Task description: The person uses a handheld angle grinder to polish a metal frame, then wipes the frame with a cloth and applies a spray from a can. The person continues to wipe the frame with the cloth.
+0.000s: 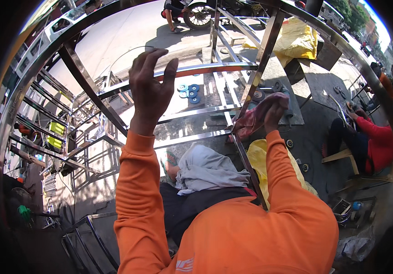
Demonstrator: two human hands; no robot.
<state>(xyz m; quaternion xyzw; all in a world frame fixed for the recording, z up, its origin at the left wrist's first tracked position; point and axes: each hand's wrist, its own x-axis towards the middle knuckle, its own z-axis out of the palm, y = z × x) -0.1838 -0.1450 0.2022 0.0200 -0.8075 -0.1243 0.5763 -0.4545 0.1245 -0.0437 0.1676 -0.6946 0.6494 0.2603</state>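
Observation:
A shiny stainless steel frame of curved and straight bars stands in front of me. My left hand rests on its upper cross bar, fingers spread and curled over the bar's far side. My right hand presses a dark red rag against a slanted bar of the frame. Both my arms wear orange sleeves. A grey cloth lies on my lap below the frame.
Blue discs lie on the ground beyond the frame. A person in a red top sits at the right. Yellow sacks lie at the upper right, more steel frames stand left, and a motorcycle wheel shows at the top.

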